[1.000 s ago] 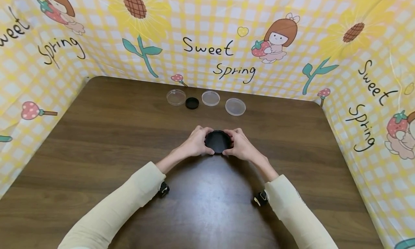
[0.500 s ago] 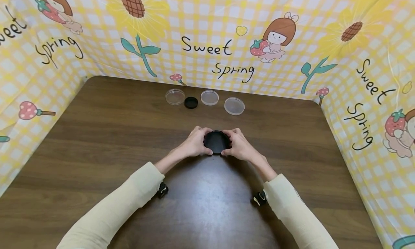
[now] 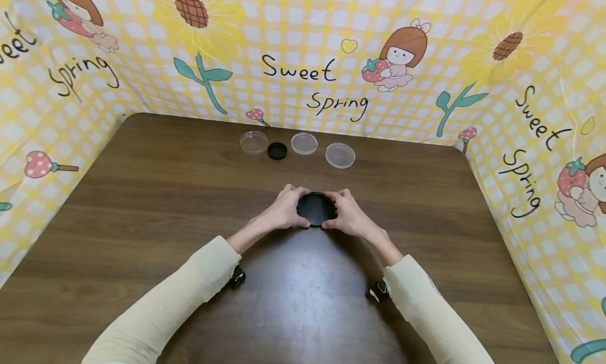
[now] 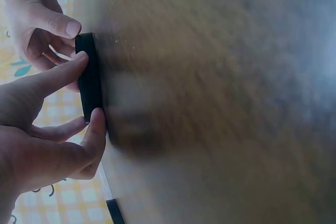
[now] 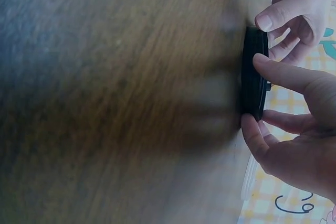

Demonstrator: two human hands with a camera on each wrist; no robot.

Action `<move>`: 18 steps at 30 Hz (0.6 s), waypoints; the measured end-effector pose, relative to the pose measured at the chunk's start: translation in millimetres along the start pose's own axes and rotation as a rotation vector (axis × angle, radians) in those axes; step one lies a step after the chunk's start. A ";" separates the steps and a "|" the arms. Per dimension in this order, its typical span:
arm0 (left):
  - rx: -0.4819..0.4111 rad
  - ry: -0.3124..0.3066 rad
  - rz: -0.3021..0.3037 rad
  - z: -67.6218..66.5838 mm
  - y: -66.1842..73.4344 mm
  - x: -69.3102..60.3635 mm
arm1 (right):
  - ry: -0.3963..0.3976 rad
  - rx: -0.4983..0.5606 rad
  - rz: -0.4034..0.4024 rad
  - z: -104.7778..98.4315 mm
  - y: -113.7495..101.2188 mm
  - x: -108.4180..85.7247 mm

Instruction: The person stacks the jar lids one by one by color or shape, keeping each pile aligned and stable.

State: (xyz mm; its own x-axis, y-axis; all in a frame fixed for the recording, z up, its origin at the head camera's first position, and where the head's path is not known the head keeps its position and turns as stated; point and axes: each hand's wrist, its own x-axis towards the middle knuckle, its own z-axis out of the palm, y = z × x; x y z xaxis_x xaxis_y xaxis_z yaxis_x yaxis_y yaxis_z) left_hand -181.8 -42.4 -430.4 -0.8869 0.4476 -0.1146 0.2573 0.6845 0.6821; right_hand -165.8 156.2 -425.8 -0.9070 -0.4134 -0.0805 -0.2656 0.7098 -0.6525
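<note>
The large black round disc [image 3: 315, 210] lies directly between the person's left hand [image 3: 286, 208] and right hand [image 3: 349, 211], near the middle of the wood-grain table [image 3: 180, 211]. Being round, it shows no long axis from above; edge-on in the wrist views, it sits roughly flat, though whether its underside touches the tabletop cannot be told. Neither hand is nearer: both grip the rim from opposite sides, thumbs on the near edge, fingers curved round toward the far edge. Counted, there are two hands, one large black disc, one small black disc [image 3: 276, 151] beyond it and three clear shallow dishes [image 3: 340, 155] in a loose row with the small one.
</note>
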 end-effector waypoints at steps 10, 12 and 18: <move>-0.026 -0.029 -0.032 -0.2 -4.6 1.0 | -0.028 0.083 0.004 -0.6 5.5 1.1; -0.028 -0.033 -0.026 0.2 -4.9 1.5 | -0.035 0.094 0.000 -1.7 6.4 1.2; -0.058 -0.034 -0.010 0.6 -6.8 2.0 | -0.058 0.149 -0.016 -5.0 10.5 1.6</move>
State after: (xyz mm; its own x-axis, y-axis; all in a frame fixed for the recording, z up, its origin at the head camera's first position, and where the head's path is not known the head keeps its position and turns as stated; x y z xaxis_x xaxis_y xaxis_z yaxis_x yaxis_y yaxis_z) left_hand -185.1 -45.7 -435.8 -0.8755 0.4610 -0.1452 0.2253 0.6550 0.7212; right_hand -171.7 165.8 -429.0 -0.8816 -0.4591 -0.1096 -0.2246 0.6122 -0.7581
